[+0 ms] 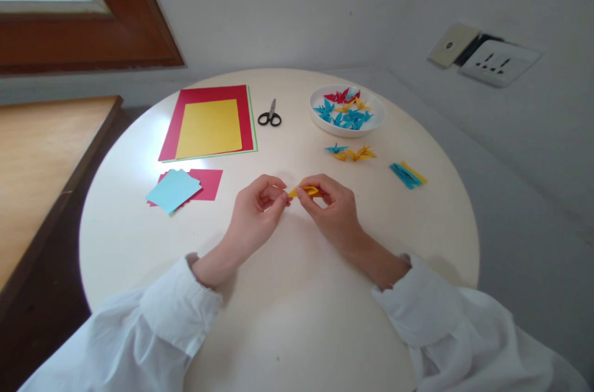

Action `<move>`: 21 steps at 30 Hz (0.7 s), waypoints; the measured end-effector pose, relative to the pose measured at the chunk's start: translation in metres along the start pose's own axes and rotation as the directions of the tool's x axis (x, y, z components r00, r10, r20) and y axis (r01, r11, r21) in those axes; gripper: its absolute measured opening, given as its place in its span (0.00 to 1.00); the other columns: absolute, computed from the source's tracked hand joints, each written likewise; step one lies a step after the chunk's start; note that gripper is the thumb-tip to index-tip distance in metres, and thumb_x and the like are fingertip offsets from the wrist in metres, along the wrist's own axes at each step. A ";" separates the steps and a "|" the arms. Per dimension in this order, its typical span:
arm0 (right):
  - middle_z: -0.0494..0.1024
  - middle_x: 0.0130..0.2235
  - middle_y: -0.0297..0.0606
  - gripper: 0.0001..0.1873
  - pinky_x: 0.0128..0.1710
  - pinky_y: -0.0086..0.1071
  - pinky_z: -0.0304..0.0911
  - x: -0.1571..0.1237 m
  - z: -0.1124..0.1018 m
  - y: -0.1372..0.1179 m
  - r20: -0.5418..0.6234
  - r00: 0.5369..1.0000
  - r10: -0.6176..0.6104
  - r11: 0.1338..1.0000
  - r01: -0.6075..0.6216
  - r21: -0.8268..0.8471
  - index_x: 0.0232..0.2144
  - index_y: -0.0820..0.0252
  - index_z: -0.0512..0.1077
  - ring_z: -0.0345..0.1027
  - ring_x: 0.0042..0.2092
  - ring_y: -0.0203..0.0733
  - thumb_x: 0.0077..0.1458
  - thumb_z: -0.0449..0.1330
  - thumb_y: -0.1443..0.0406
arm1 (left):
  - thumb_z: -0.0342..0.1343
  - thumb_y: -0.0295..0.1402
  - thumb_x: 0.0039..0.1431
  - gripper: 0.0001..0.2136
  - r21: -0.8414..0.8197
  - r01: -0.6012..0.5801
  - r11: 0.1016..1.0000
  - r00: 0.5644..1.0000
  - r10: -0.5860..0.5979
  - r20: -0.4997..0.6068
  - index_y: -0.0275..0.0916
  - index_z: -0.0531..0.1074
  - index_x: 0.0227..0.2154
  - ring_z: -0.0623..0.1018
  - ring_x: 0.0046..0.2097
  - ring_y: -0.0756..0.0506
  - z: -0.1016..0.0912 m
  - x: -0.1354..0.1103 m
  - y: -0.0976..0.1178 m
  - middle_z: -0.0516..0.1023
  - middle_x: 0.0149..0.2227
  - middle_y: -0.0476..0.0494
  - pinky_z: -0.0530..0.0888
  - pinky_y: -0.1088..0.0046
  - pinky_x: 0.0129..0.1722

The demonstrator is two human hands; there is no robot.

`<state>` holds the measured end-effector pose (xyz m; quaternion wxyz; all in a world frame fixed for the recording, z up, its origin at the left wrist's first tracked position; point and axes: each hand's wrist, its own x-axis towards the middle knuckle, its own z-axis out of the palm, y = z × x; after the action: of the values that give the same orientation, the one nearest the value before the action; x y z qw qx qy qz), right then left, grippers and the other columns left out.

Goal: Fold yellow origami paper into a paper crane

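Note:
A small folded piece of yellow paper (307, 191) is held between my two hands above the middle of the table. My left hand (260, 209) pinches its left tip between thumb and fingers. On the other side, my right hand (330, 209) grips its body, thumb in front and fingers curled behind, so part of the fold is hidden. Beyond my right hand lie a blue paper crane (336, 149) and yellow paper cranes (362, 153).
A white dish (315, 122) holds several red, blue and yellow cranes. Folded paper strips (406, 175) lie at right. Black-handled scissors (270, 117) rest near large red and yellow sheets (208, 129). Small paper squares (174, 190) are stacked at left on the round table (278, 324).

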<state>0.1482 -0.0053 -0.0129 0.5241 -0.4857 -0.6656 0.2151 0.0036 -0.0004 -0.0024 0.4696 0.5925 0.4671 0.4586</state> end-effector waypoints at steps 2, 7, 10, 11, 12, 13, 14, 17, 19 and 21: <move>0.75 0.28 0.33 0.03 0.29 0.28 0.66 0.000 0.000 0.000 0.011 1.000 -0.003 1.000 0.003 0.005 0.26 0.58 0.69 0.69 0.30 0.35 0.50 0.57 0.69 | 0.58 0.32 0.49 0.06 0.002 -0.006 1.000 1.000 0.006 -0.001 0.37 0.67 0.28 0.75 0.28 0.50 0.001 0.000 0.001 0.72 0.23 0.51 0.71 0.75 0.28; 0.75 0.28 0.33 0.02 0.30 0.28 0.66 -0.001 0.001 0.000 0.046 0.999 -0.015 1.000 0.015 0.011 0.26 0.58 0.68 0.69 0.30 0.35 0.50 0.57 0.68 | 0.58 0.32 0.49 0.06 0.021 -0.025 0.999 1.000 0.025 0.005 0.37 0.67 0.28 0.75 0.28 0.50 0.001 0.000 -0.001 0.73 0.25 0.49 0.71 0.75 0.28; 0.75 0.28 0.34 0.02 0.31 0.29 0.67 -0.001 0.001 0.000 0.060 0.998 -0.019 1.000 0.018 0.005 0.27 0.58 0.69 0.69 0.31 0.35 0.51 0.57 0.68 | 0.57 0.30 0.49 0.04 0.033 -0.039 0.999 0.999 0.038 0.009 0.37 0.67 0.28 0.75 0.30 0.49 0.000 0.001 -0.004 0.73 0.25 0.49 0.71 0.74 0.30; 0.75 0.29 0.34 0.02 0.31 0.29 0.67 -0.001 0.001 0.001 0.061 0.998 -0.023 1.000 0.023 0.003 0.27 0.58 0.69 0.69 0.31 0.35 0.51 0.57 0.68 | 0.57 0.30 0.49 0.04 0.036 -0.044 0.998 0.999 0.044 0.006 0.37 0.67 0.28 0.75 0.30 0.49 0.000 0.001 -0.005 0.72 0.26 0.49 0.71 0.73 0.30; 0.75 0.29 0.35 0.02 0.32 0.29 0.67 -0.001 0.001 0.001 0.059 0.998 -0.027 1.000 0.027 0.001 0.28 0.59 0.69 0.69 0.32 0.35 0.51 0.57 0.68 | 0.57 0.30 0.49 0.04 0.038 -0.048 0.998 0.999 0.048 0.002 0.38 0.67 0.28 0.75 0.30 0.49 0.000 0.001 -0.006 0.72 0.26 0.49 0.71 0.73 0.30; 0.76 0.30 0.35 0.02 0.32 0.29 0.67 -0.001 0.001 0.001 0.054 0.998 -0.031 1.000 0.031 -0.001 0.29 0.59 0.69 0.70 0.32 0.36 0.51 0.57 0.68 | 0.56 0.29 0.49 0.04 0.039 -0.051 0.998 0.999 0.051 -0.002 0.38 0.67 0.28 0.75 0.30 0.49 -0.001 0.001 -0.006 0.72 0.26 0.49 0.71 0.73 0.30; 0.76 0.31 0.36 0.02 0.32 0.29 0.67 -0.001 0.000 0.001 0.048 0.998 -0.031 1.000 0.031 -0.002 0.29 0.59 0.69 0.70 0.32 0.36 0.52 0.56 0.68 | 0.56 0.29 0.49 0.04 0.039 -0.054 0.998 0.999 0.054 -0.005 0.38 0.67 0.28 0.75 0.30 0.49 -0.001 0.002 -0.007 0.72 0.26 0.49 0.71 0.73 0.30; 0.76 0.30 0.36 0.02 0.32 0.30 0.67 -0.001 0.001 0.001 0.037 0.999 -0.016 1.000 0.016 -0.011 0.29 0.59 0.69 0.70 0.32 0.36 0.52 0.56 0.67 | 0.56 0.28 0.49 0.03 0.041 -0.057 0.998 0.998 0.057 -0.011 0.38 0.67 0.28 0.75 0.30 0.49 -0.001 0.001 -0.007 0.72 0.26 0.49 0.71 0.73 0.30; 0.76 0.30 0.36 0.03 0.32 0.30 0.66 -0.001 0.001 0.000 0.040 0.999 -0.009 1.000 0.010 -0.014 0.28 0.59 0.69 0.70 0.32 0.36 0.52 0.56 0.68 | 0.56 0.28 0.49 0.03 0.045 -0.051 0.998 0.999 0.051 -0.012 0.38 0.67 0.28 0.75 0.30 0.49 0.000 0.001 -0.006 0.72 0.26 0.50 0.71 0.73 0.30; 0.76 0.30 0.36 0.03 0.31 0.30 0.66 -0.001 0.001 0.000 0.046 0.999 -0.019 1.000 0.020 -0.014 0.28 0.59 0.69 0.70 0.31 0.36 0.52 0.56 0.68 | 0.57 0.29 0.49 0.04 0.049 -0.041 0.998 0.999 0.042 -0.008 0.38 0.67 0.27 0.75 0.30 0.50 0.000 0.000 -0.005 0.71 0.25 0.50 0.71 0.74 0.29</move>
<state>0.1474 -0.0054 -0.0137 0.5071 -0.4779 -0.6839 0.2162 0.0029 0.0007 -0.0077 0.4434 0.6113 0.4677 0.4594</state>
